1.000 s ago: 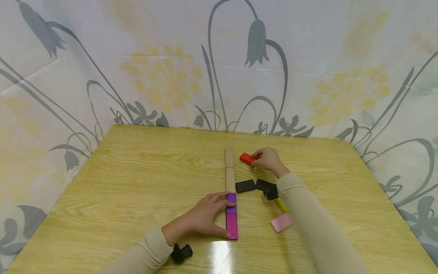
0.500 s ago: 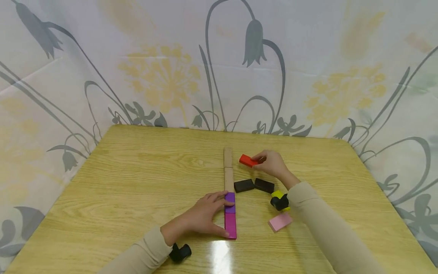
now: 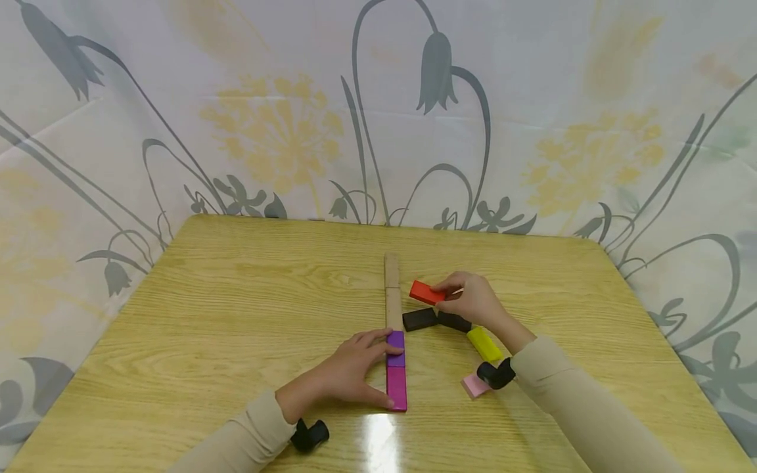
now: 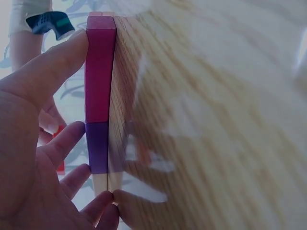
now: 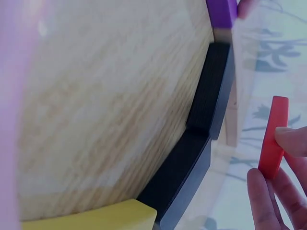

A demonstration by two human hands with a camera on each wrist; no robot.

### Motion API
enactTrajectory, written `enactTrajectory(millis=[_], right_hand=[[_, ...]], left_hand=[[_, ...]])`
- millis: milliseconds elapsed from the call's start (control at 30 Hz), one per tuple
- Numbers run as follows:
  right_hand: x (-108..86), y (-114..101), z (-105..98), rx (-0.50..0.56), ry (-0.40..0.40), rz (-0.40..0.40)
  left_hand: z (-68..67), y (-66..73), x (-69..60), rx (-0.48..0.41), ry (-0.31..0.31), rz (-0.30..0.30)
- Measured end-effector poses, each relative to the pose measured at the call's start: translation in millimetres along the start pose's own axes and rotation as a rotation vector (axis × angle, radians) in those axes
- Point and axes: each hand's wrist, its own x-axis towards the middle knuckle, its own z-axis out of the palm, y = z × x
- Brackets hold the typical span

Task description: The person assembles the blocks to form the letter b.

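My right hand (image 3: 476, 299) pinches a red block (image 3: 422, 292) between thumb and fingers. In the right wrist view the red block (image 5: 274, 136) appears raised off the table. Below it in the head view, two black blocks (image 3: 418, 320) form a bent line beside the straight row. My left hand (image 3: 349, 374) lies along that row with fingers spread, the thumb against the magenta block (image 3: 397, 389) and fingertips on the purple block (image 3: 395, 360). Two plain wooden blocks (image 3: 393, 270) continue the row away from me.
A yellow block (image 3: 483, 343) extends the curve past the black ones. Near it lies a pink block (image 3: 472, 386), partly hidden by the black camera (image 3: 495, 374) on my right wrist. The wooden table (image 3: 266, 282) meets a flowered cloth (image 3: 284, 131) behind.
My right hand has brought the red block closer to me, toward the black blocks. The yellow block has come into view from behind the arm. My left hand stays in place.
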Motion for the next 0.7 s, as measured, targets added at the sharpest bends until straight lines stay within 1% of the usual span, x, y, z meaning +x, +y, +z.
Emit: enactTrajectory(millis=[167, 367, 533, 700], right_hand=[[-10.6, -6.4, 0.0, 0.055, -0.014, -0.020], [-23.1, -14.2, -0.9, 0.084, -0.036, -0.042], [-35.6, -21.6, -0.4, 0.094, -0.059, -0.059], [-48.9, -24.0, 1.0, 0.065, -0.085, -0.095]], left_hand=[[-0.7, 0.7, -0.4, -0.011, -0.003, -0.003], [0.7, 0.1, 0.6, 0.001, 0.003, 0.002], [1.4, -1.2, 1.3, 0.005, 0.005, 0.002], [1.2, -1.0, 1.3, 0.006, 0.005, 0.000]])
